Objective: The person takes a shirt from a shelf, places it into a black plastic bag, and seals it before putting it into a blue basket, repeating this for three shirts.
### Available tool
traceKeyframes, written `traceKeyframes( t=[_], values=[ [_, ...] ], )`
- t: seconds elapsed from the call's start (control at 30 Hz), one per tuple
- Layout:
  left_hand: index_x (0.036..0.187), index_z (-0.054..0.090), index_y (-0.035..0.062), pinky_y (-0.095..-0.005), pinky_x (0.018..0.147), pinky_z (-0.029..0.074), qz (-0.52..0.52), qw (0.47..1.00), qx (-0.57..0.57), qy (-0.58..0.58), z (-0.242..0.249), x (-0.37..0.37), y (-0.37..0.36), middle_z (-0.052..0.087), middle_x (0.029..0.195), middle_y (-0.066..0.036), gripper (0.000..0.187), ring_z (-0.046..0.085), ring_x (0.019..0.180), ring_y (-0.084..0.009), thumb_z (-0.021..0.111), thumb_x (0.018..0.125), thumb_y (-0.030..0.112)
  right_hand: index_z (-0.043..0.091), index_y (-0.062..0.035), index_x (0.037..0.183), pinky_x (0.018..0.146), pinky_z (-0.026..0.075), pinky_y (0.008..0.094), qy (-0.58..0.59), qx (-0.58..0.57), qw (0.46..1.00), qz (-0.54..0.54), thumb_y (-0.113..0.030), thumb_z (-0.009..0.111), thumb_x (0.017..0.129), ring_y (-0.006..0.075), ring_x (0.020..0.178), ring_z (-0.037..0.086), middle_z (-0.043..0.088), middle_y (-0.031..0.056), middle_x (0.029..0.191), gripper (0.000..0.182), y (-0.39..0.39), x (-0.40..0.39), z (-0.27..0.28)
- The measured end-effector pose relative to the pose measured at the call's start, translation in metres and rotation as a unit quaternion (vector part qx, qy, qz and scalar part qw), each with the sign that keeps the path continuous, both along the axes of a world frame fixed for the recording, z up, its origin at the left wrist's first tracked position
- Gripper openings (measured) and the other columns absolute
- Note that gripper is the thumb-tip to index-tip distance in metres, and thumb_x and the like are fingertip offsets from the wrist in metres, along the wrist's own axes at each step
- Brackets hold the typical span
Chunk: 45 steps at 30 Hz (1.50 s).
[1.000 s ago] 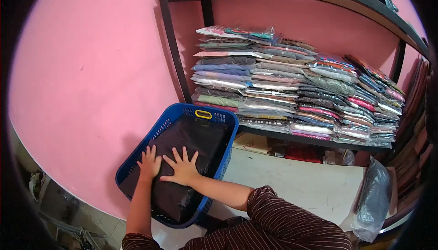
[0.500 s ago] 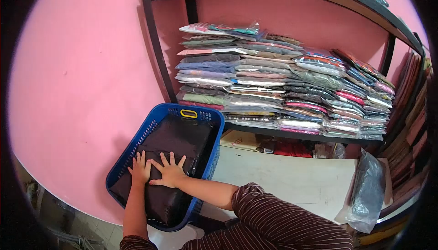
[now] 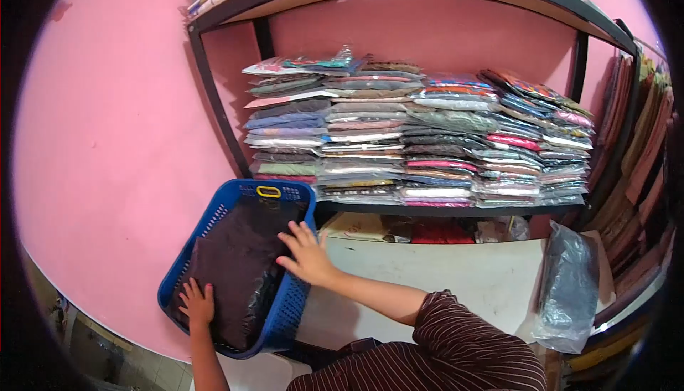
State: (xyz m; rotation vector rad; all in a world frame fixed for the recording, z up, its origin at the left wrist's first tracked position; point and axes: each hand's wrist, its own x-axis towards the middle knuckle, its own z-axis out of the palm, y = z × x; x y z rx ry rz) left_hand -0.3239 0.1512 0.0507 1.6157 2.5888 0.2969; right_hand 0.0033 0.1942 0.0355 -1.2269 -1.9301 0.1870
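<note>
A blue plastic basket with perforated sides and a yellow-edged handle slot stands against the pink wall. Inside it lies dark brown folded clothing, with shiny clear plastic along its right side. My left hand rests with fingers spread on the near left part of the clothing. Above the basket's right rim is my right hand, fingers apart, its fingertips reaching over the clothing's right edge. Neither hand grips anything.
Behind the white table, a black-framed shelf holds several stacks of plastic-bagged folded clothes. A bagged dark garment lies at the table's right end. Fabrics hang at the far right.
My hands have moved apart from the middle of the clothing: the left toward the near left side, the right over to the right rim. The whole view has shifted somewhat.
</note>
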Motion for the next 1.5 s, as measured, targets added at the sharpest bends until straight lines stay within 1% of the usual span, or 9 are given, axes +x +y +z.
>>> traceKeyframes(
  t=[0.23,0.4,0.57,0.7,0.87,0.93,1.0,1.3,1.5],
  values=[
    [0.149,0.02,0.0127,-0.0657,0.106,0.012,-0.016,0.98,0.2,0.014,0.03,0.069,-0.027,0.016,0.153,-0.017,0.066,0.01,0.141,-0.0396,0.036,0.096,0.049,0.048,-0.0161,0.129,0.097,0.019,0.0739,0.008,-0.096,0.983,-0.154,-0.047,0.061,0.083,0.0392,0.136,0.025,0.031,0.0166,0.145,0.057,-0.014,0.193,-0.039],
    [0.142,0.03,-0.0004,-0.0526,0.112,0.009,-0.208,0.902,0.378,0.023,0.01,0.2,-0.055,0.024,0.15,-0.022,0.06,0.016,0.14,-0.0403,0.044,0.095,0.033,0.056,-0.014,0.117,0.098,0.026,0.0688,-0.04,-0.07,0.964,-0.252,-0.037,0.067,0.078,0.0379,0.126,0.037,0.043,0.0155,0.13,0.047,-0.038,0.351,-0.016],
    [0.139,0.033,-0.0053,-0.0523,0.113,0.008,-0.31,0.931,0.095,-0.169,-0.128,0.328,-0.063,0.027,0.146,-0.028,0.069,0.014,0.139,-0.0432,0.056,0.086,0.032,0.058,-0.0078,0.104,0.088,0.041,0.0468,-0.103,0.144,0.924,-0.338,-0.02,0.069,0.074,0.0366,0.107,0.049,0.054,0.0162,0.113,0.035,-0.047,0.489,0.077],
    [0.142,0.032,0.0003,-0.0594,0.11,0.004,-0.348,0.922,-0.041,-0.164,-0.273,0.381,-0.12,0.018,0.149,-0.027,0.079,0.008,0.14,-0.045,0.055,0.082,0.046,0.057,-0.0056,0.101,0.088,0.042,0.0441,-0.167,0.287,0.868,-0.37,-0.006,0.065,0.071,0.0343,0.102,0.052,0.055,0.0138,0.107,0.031,-0.059,0.552,0.159],
    [0.145,0.028,0.0037,-0.06,0.11,0.003,-0.349,0.931,0.013,-0.102,-0.268,0.404,-0.158,0.016,0.151,-0.026,0.081,0.008,0.14,-0.0439,0.052,0.083,0.049,0.059,-0.0056,0.103,0.091,0.042,0.044,-0.314,0.312,0.782,-0.44,-0.008,0.053,0.082,0.0315,0.108,0.054,0.058,0.0156,0.112,0.022,-0.035,0.632,0.198],
    [0.145,0.028,0.0051,-0.0591,0.11,0.002,-0.341,0.931,0.009,-0.129,-0.26,0.407,-0.162,0.016,0.151,-0.025,0.078,0.009,0.14,-0.0428,0.05,0.084,0.049,0.061,-0.0059,0.103,0.089,0.044,0.0434,-0.359,0.332,0.745,-0.454,-0.009,0.05,0.084,0.0307,0.106,0.057,0.061,0.0161,0.11,0.022,-0.03,0.64,0.206],
    [0.145,0.029,0.0062,-0.0578,0.111,0.003,-0.342,0.934,0.006,-0.103,-0.264,0.406,-0.16,0.017,0.151,-0.024,0.076,0.009,0.141,-0.0412,0.047,0.085,0.05,0.065,-0.0076,0.1,0.079,0.05,0.0415,-0.271,0.163,0.831,-0.458,-0.01,0.052,0.084,0.0306,0.093,0.064,0.066,0.0149,0.097,0.021,-0.036,0.636,0.214],
    [0.141,0.034,0.0023,-0.0614,0.108,0.007,-0.361,0.929,0.051,-0.059,-0.275,0.404,-0.159,0.022,0.148,-0.026,0.073,0.015,0.138,-0.0436,0.054,0.084,0.044,0.068,-0.0151,0.093,0.065,0.052,0.0406,-0.232,0.256,0.847,-0.405,-0.011,0.057,0.079,0.0278,0.078,0.063,0.066,0.008,0.081,0.018,-0.11,0.587,0.181],
    [0.144,0.03,0.0052,-0.0617,0.108,0.009,-0.367,0.927,0.054,-0.06,-0.295,0.396,-0.154,0.021,0.15,-0.024,0.076,0.015,0.139,-0.0428,0.05,0.084,0.048,0.064,-0.0081,0.09,0.059,0.047,0.0388,-0.2,0.239,0.933,-0.179,-0.007,0.062,0.074,0.0259,0.071,0.057,0.058,0.0072,0.079,0.016,-0.223,0.492,0.018]
  ],
)
